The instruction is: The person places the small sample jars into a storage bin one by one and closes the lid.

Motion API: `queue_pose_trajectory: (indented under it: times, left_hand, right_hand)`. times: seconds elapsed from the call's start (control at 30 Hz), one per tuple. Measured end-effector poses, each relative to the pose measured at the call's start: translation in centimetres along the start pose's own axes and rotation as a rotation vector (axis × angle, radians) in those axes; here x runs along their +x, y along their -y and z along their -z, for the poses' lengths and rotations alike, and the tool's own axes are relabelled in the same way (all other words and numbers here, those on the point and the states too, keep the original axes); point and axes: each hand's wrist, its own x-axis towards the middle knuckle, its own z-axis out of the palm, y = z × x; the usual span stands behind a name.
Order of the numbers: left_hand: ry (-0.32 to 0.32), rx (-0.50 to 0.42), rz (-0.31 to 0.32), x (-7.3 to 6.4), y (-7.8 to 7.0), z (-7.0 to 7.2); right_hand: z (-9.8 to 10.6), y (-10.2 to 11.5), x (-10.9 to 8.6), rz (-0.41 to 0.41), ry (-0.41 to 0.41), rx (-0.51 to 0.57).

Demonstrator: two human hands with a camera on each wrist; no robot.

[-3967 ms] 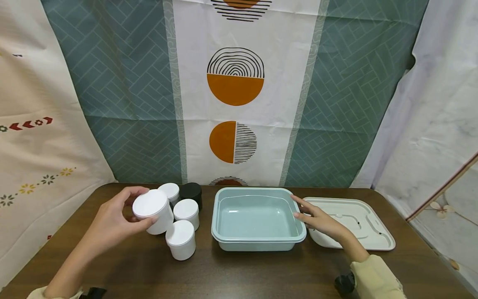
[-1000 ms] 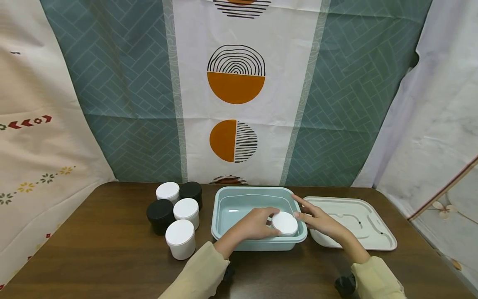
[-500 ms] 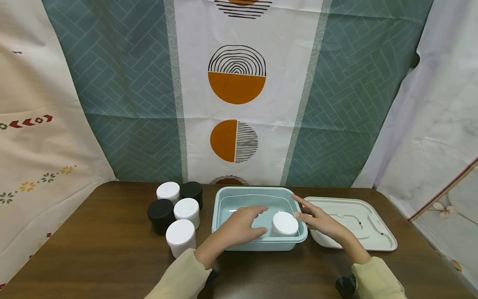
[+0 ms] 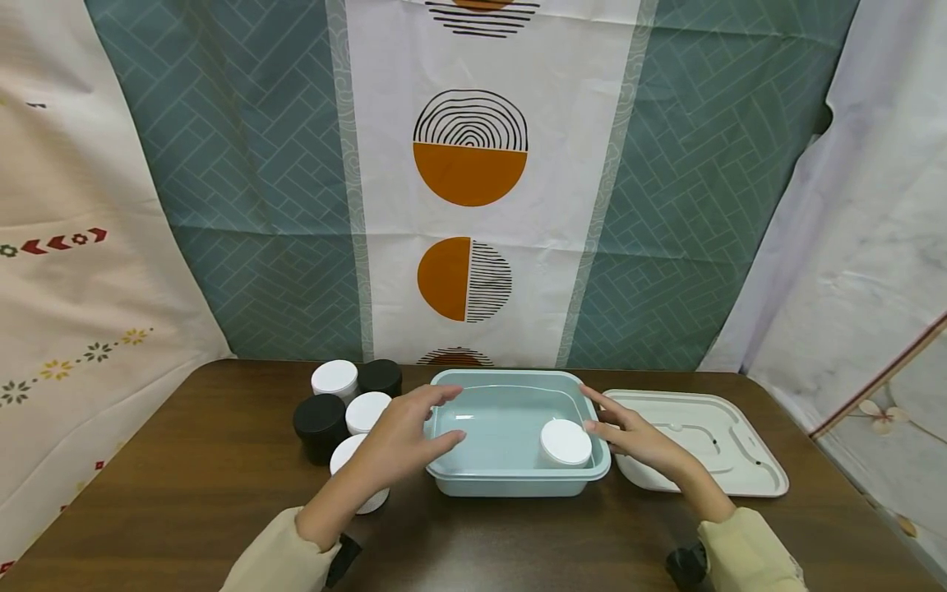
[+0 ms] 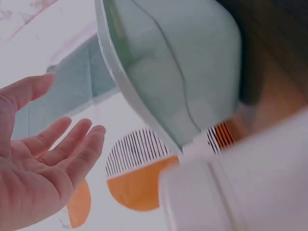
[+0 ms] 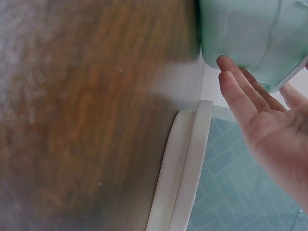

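A light blue plastic tub [image 4: 491, 475] stands on the table, with one white lidded jar [image 4: 565, 442] upright in its front right corner. My left hand [image 4: 392, 436] hovers near the tub's left rim, fingers spread and holding nothing. It partly hides a group of jars behind it, among them a front white jar [image 4: 344, 450], a middle white jar [image 4: 365, 411] and a black jar [image 4: 321, 423]. At the tub's right side my right hand [image 4: 632, 432] holds the rim, thumb over the edge and other fingers along the outer wall [image 6: 240, 43].
Another white jar [image 4: 334, 379] and a black jar [image 4: 381, 376] stand at the back of the group. To the tub's right lies a white lid [image 4: 728, 444], flat on the brown table [image 4: 185, 493]. Patterned cloth [image 4: 473, 312] hangs behind the table.
My left hand gripped a white jar at the left group, brought it into the tub's right corner and let go. It has since moved back left. My right hand stays at the rim.
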Motion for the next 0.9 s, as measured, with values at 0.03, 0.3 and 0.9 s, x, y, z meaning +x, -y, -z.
queue_pose_trajectory:
  times: [0.03,0.3,0.9]
  left_hand:
    - [-0.013,0.013,0.009,-0.3,0.2,0.3]
    - [-0.077,0.063,0.074,-2.6,2.2,2.5]
    - [-0.099,0.19,0.171,-6.5,5.6,4.6]
  right_hand:
    - [0.0,0.0,0.0,0.0,0.0,0.0]
    - [0.0,0.0,0.0,-0.011,0.006,0.02]
    - [0.1,0.0,0.0,-0.02,-0.003,0.011]
